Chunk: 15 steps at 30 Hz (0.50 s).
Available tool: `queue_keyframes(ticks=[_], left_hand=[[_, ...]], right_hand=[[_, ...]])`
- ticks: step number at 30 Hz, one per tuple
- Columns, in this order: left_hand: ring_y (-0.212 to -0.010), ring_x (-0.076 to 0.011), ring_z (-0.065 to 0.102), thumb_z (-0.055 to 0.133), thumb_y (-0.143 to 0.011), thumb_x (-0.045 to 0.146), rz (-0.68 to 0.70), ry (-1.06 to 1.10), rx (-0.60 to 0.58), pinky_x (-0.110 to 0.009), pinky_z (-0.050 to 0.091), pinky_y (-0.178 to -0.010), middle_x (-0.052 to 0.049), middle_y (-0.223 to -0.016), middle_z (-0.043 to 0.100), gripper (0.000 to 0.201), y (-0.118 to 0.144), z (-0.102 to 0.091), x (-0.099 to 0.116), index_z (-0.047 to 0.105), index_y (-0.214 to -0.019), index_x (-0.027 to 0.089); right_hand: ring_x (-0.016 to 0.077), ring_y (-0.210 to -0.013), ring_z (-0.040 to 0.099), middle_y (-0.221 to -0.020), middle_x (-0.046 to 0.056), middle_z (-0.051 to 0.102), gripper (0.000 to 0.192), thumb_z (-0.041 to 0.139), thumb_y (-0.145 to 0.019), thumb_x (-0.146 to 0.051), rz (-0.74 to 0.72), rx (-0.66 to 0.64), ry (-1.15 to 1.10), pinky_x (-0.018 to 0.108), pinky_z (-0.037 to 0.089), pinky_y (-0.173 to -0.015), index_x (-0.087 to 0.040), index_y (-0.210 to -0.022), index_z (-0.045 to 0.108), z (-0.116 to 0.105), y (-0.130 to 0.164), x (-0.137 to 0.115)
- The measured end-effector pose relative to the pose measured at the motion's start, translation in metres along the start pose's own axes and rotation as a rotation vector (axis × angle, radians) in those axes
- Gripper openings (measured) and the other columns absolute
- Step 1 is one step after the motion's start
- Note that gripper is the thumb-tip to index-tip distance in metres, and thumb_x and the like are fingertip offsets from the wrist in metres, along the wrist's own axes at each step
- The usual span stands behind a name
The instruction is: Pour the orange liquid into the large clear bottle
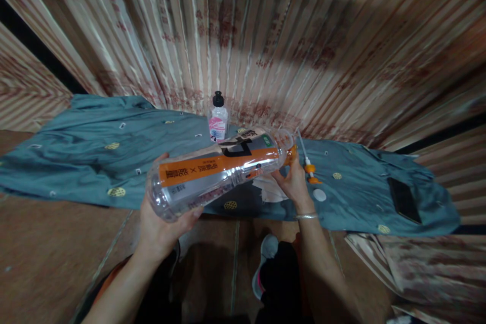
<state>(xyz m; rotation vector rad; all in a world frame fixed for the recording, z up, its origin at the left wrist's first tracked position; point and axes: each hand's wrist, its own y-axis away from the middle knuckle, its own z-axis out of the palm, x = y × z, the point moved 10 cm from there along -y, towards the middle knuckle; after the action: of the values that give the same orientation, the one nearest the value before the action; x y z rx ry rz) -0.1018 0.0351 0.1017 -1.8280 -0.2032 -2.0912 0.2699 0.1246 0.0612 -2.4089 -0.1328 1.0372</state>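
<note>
- A head-worn camera looks down at a person's two bare hands, which hold a large clear plastic bottle point(220, 169) on its side above a cloth-covered surface.
- The bottle is empty, with an orange, black and grey label; its base points toward the viewer on the left and its neck points away to the right.
- The left hand point(161, 223) cups the bottle's base from below, fingers curled closed around it.
- The right hand point(292, 179) grips the neck end, fingers wrapped at the orange cap point(291, 153); a thin bracelet point(306, 216) circles that wrist.
- Under the bottle lies a teal cloth point(94, 162) dotted with small yellow motifs, spread across the surface against a wall of pale, reddish-stained wooden boards point(266, 35).
- Behind the bottle, upright on the cloth, stands a small clear bottle with a black cap and pink label point(217, 119).
- Just right of the right hand lie a pump tube with an orange collar point(308, 162) and a small white disc point(319, 195).
- Farther right on the cloth lies a dark phone point(403, 200), well apart from the hands.
</note>
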Motion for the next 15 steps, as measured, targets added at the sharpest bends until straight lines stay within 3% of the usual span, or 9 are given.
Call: queue_keyframes(ticks=[4,10,15], left_hand=[[-0.127,-0.0419,0.082,0.109,-0.057,0.043,-0.008,0.001,-0.012,-0.053,0.073,-0.107,-0.006,-0.124,0.084,0.095,0.0004,-0.0005,-0.0013,0.07,-0.143,0.032],[-0.124,-0.0422,0.083,0.109,-0.055,0.034,0.008,0.02,-0.022,-0.056,0.074,-0.104,-0.006,-0.125,0.085,0.089,-0.0019,-0.001,0.0026,0.071,-0.136,0.034],[-0.124,-0.0404,0.084,0.109,-0.055,0.034,-0.001,0.023,-0.063,-0.054,0.073,-0.106,-0.007,-0.128,0.085,0.096,-0.003,0.0012,0.0017,0.068,-0.142,0.031]], right_hand=[[0.0412,-0.131,0.082,-0.148,0.021,0.08,0.086,0.086,-0.093,-0.053,0.006,-0.009,0.015,0.06,0.07,-0.11,-0.02,-0.165,0.053,-0.0007,-0.0004,-0.0014],[0.041,-0.124,0.084,-0.142,0.021,0.083,0.081,0.088,-0.091,-0.051,0.015,-0.004,0.007,0.06,0.072,-0.105,-0.018,-0.159,0.057,-0.0025,-0.0013,-0.004],[0.0422,-0.128,0.082,-0.144,0.023,0.081,0.085,0.089,-0.09,-0.051,0.035,-0.023,0.012,0.061,0.07,-0.109,-0.018,-0.16,0.056,-0.0006,-0.0016,-0.0009]])
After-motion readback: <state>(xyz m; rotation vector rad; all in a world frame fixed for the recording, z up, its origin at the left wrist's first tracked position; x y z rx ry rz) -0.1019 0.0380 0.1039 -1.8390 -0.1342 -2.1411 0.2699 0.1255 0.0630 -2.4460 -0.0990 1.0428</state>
